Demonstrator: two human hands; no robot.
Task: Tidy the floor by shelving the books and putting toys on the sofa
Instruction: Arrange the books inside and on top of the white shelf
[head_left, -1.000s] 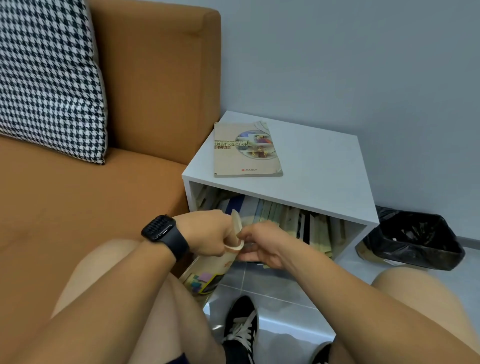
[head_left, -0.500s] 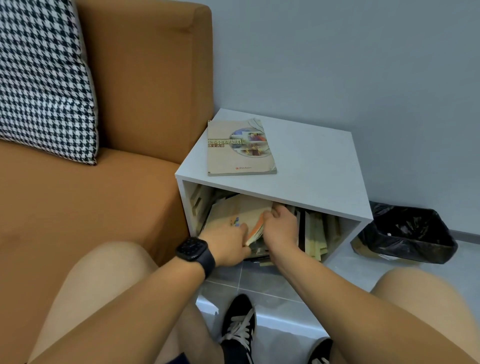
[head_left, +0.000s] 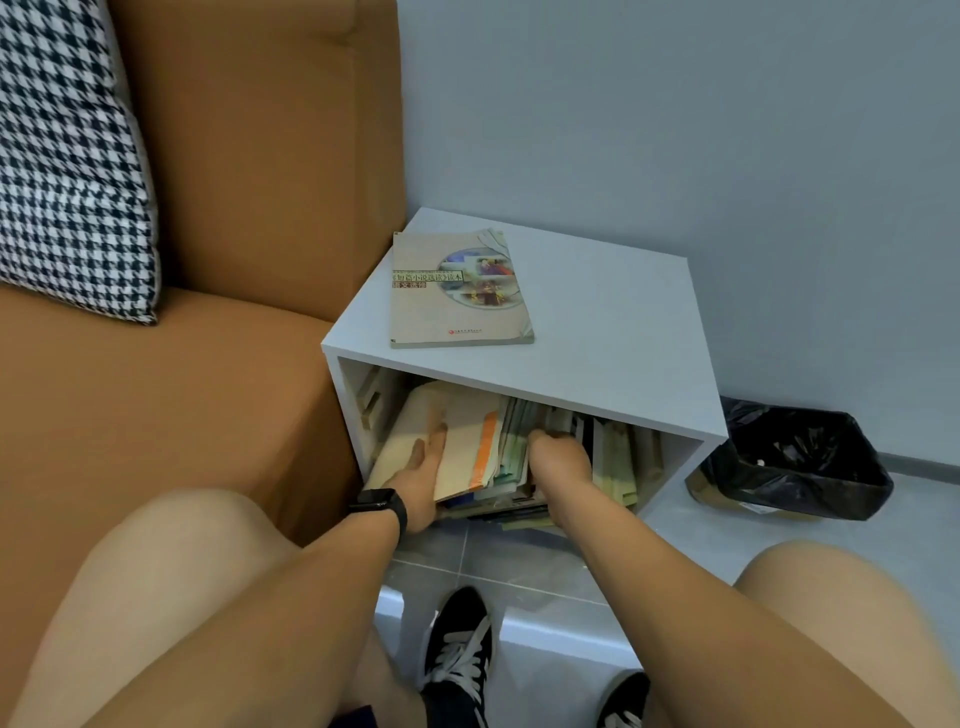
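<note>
Head view, looking down over both forearms and bare knees into a low white shelf cube (head_left: 613, 332) set against a grey wall beside an orange sofa (head_left: 156, 415). Left hand (head_left: 423, 478), wrist wearing a black watch (head_left: 378, 503): fingers straight and together, laid flat on the cream cover of a tilted book (head_left: 457, 431) with an orange stripe, which leans inside the left half of the cube. Right hand (head_left: 558, 460): reaches in among the upright books (head_left: 615, 457); its fingertips are hidden between the spines, and they appear curled around a few of them, though the grip itself cannot be made out. Lower books spill slightly past the cube's front edge onto the tiled floor (head_left: 519, 566); their titles and count are unreadable. One beige paperback (head_left: 457, 291) lies flat on the cube's top, cover up, near the left front corner. Houndstooth cushion (head_left: 67, 156) on the sofa, cut off by the left frame edge. Black bin liner in a low box (head_left: 795, 462) at right of the cube, contents too dark to see. Black sneakers (head_left: 457, 660) with white laces at the bottom, the right-hand one mostly cropped.
</note>
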